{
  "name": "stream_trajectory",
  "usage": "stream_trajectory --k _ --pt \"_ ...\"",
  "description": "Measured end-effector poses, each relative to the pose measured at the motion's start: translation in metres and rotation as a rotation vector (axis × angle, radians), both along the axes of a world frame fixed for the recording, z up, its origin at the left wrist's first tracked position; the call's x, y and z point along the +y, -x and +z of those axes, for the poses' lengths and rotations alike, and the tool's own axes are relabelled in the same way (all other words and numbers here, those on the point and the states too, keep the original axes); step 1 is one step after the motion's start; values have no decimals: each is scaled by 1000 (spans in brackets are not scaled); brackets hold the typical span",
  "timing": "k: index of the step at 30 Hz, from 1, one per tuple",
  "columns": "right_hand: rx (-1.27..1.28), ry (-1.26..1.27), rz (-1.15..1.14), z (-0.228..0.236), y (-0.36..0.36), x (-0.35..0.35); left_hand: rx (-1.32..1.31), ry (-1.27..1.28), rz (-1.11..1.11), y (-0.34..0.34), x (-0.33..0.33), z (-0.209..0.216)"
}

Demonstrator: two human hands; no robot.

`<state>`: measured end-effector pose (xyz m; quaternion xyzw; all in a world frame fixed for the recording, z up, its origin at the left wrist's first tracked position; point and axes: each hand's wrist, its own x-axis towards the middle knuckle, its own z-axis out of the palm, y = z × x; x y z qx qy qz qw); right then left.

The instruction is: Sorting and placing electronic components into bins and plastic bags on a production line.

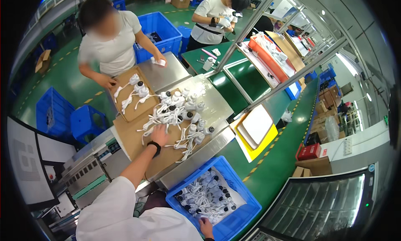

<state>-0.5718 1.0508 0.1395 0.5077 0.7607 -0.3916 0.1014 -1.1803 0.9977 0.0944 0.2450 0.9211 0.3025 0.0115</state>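
Note:
My left hand, with a black band at the wrist, reaches onto the worktable. Its fingers are apart and touch the tangled white cords of several small white devices with black or white round ends. They lie on a brown cardboard sheet and the bare metal top beside it. My right hand is low at the near side of a blue bin, fingers curled over its rim. Inside the bin lies a heap of similar corded white devices.
Across the table a person in white touches a cardboard tray of devices and holds a small white item. Another person stands farther back. Blue bins, a metal frame post and a glass-topped cabinet stand around.

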Motion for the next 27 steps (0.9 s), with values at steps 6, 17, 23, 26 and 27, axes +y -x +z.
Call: stream_trajectory --k 6,17,23,26,27 --pt "-125 -29 -29 9 6 -8 73 132 253 10 21 52" --pt "-229 -163 -95 11 17 -12 -187 86 25 -54 -36 22" --pt "-259 -320 -213 26 31 -11 -133 16 76 -93 -63 57" --pt "-253 -356 -226 28 36 -13 -37 -42 118 -85 -55 57" --pt "-250 -378 -224 29 36 -11 -36 -41 146 -75 -48 54"
